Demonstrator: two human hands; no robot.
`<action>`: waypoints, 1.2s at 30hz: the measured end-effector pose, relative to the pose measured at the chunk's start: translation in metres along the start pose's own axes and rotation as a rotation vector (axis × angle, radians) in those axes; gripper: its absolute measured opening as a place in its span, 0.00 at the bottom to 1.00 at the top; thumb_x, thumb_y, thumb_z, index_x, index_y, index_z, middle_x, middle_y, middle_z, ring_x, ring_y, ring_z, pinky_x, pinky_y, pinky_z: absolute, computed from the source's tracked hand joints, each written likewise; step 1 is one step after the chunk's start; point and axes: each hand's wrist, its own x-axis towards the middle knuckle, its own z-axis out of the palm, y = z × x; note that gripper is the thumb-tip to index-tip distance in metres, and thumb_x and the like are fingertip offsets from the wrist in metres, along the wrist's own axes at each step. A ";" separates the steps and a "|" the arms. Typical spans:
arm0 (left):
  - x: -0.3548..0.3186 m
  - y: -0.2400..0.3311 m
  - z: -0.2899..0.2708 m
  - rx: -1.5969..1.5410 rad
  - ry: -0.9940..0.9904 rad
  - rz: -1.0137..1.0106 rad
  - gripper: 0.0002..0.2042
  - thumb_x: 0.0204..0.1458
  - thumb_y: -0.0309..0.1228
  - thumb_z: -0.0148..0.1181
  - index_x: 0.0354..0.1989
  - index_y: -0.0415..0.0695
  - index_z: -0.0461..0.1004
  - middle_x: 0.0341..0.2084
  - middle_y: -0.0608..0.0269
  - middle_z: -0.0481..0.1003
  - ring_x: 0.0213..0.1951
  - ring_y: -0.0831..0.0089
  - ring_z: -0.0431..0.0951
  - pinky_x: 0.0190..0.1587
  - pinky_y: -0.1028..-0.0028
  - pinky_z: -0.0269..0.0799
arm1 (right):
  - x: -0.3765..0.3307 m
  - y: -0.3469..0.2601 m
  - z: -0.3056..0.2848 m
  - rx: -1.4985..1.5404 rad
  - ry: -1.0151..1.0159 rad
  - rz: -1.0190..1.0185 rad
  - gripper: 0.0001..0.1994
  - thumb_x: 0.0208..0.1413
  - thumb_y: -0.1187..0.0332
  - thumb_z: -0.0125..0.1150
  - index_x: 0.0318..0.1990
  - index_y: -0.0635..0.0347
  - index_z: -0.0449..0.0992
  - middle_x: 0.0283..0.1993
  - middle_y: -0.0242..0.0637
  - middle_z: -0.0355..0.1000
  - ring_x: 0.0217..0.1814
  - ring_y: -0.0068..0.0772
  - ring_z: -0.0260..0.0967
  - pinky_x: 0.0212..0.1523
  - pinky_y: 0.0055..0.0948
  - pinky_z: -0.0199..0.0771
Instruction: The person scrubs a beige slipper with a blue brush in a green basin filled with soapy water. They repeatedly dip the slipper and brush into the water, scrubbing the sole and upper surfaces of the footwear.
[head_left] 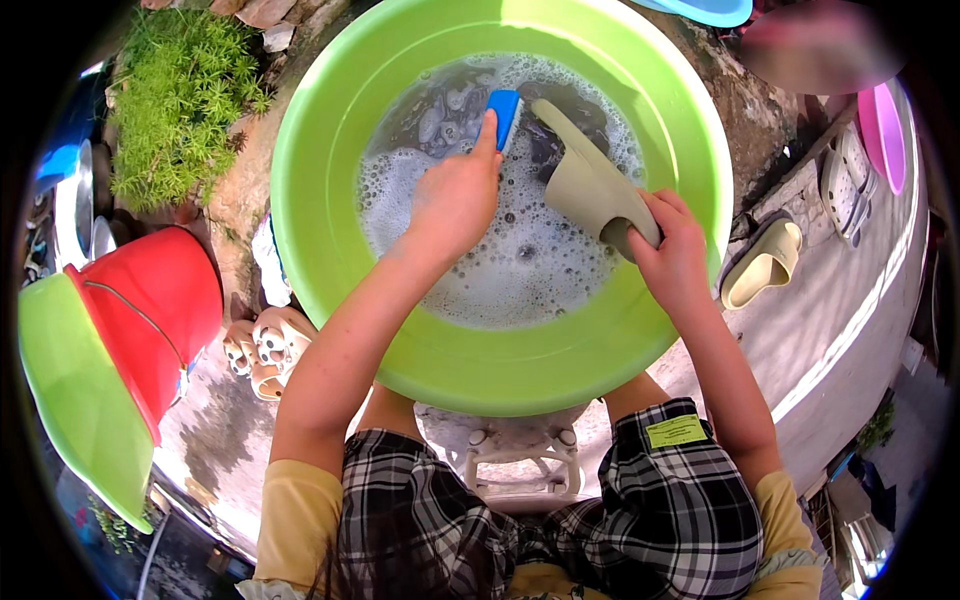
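A large green basin (480, 370) holds foamy, soapy water (500, 290). Over the water, my left hand (455, 203) is closed around a blue scrub brush (503, 112), its index finger stretched along the back and the pale bristles facing right. My right hand (672, 245) grips an olive-beige slide sandal (590, 185) at one end, the thumb by its opening. The sandal slants with its other end up and to the left, close to the bristles; whether they touch I cannot tell. Part of my right fingers is hidden behind the sandal.
Left of the basin lie a red bucket (170, 310), a green tub (75, 390) and slippers with cartoon faces (280, 340). To the right are a yellowish slide (762, 265), grey clogs (845, 190) and a pink basin (882, 140). A leafy plant (180, 110) grows at the far left.
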 end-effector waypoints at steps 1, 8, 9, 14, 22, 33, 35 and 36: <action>0.006 -0.011 -0.005 0.008 0.083 0.043 0.27 0.56 0.30 0.47 0.65 0.52 0.50 0.25 0.52 0.71 0.26 0.53 0.74 0.29 0.58 0.70 | 0.001 0.001 -0.005 0.002 -0.007 0.024 0.19 0.41 0.76 0.57 0.45 0.61 0.73 0.37 0.43 0.68 0.37 0.46 0.68 0.39 0.35 0.69; 0.028 -0.057 0.012 -0.054 0.178 -0.238 0.26 0.52 0.26 0.48 0.62 0.53 0.57 0.34 0.49 0.72 0.35 0.55 0.74 0.38 0.62 0.69 | 0.000 0.006 -0.006 -0.035 -0.001 0.024 0.17 0.42 0.76 0.55 0.44 0.63 0.72 0.36 0.45 0.68 0.38 0.48 0.68 0.40 0.36 0.69; 0.026 -0.052 0.018 -0.179 0.125 -0.216 0.25 0.52 0.27 0.49 0.61 0.53 0.59 0.32 0.50 0.73 0.34 0.56 0.75 0.38 0.64 0.69 | -0.001 0.006 -0.006 -0.042 -0.004 0.019 0.17 0.42 0.76 0.55 0.44 0.64 0.72 0.37 0.45 0.68 0.38 0.48 0.68 0.40 0.36 0.69; -0.028 0.020 0.008 -0.668 -0.061 0.194 0.21 0.53 0.32 0.53 0.58 0.57 0.65 0.22 0.55 0.74 0.25 0.63 0.73 0.33 0.70 0.69 | -0.002 0.011 -0.006 -0.065 0.003 -0.001 0.18 0.42 0.77 0.55 0.45 0.63 0.72 0.37 0.45 0.68 0.39 0.48 0.68 0.40 0.37 0.69; -0.019 0.022 0.008 -0.263 0.123 0.347 0.21 0.53 0.33 0.52 0.57 0.62 0.66 0.19 0.57 0.71 0.23 0.61 0.73 0.27 0.65 0.68 | -0.004 0.013 -0.004 -0.120 -0.033 -0.037 0.19 0.40 0.77 0.56 0.45 0.64 0.71 0.36 0.44 0.67 0.38 0.48 0.67 0.38 0.37 0.69; -0.029 0.052 0.015 -0.313 0.005 0.370 0.19 0.55 0.36 0.49 0.57 0.59 0.65 0.18 0.54 0.72 0.22 0.56 0.72 0.25 0.63 0.67 | -0.004 0.018 -0.003 -0.085 -0.019 -0.015 0.18 0.40 0.76 0.57 0.44 0.63 0.72 0.36 0.45 0.67 0.37 0.49 0.68 0.37 0.37 0.69; -0.038 0.052 0.026 -0.367 0.084 0.467 0.19 0.55 0.37 0.49 0.58 0.61 0.64 0.16 0.55 0.71 0.21 0.58 0.72 0.25 0.63 0.67 | -0.007 0.019 -0.002 -0.129 -0.025 -0.058 0.18 0.40 0.76 0.57 0.44 0.63 0.72 0.36 0.45 0.67 0.38 0.49 0.68 0.37 0.37 0.69; -0.021 0.039 0.025 -0.320 0.076 0.328 0.20 0.55 0.36 0.49 0.58 0.62 0.65 0.16 0.55 0.71 0.21 0.58 0.72 0.25 0.64 0.67 | -0.007 0.017 -0.001 -0.115 -0.039 -0.038 0.18 0.40 0.77 0.57 0.44 0.63 0.72 0.36 0.45 0.67 0.38 0.49 0.68 0.37 0.37 0.69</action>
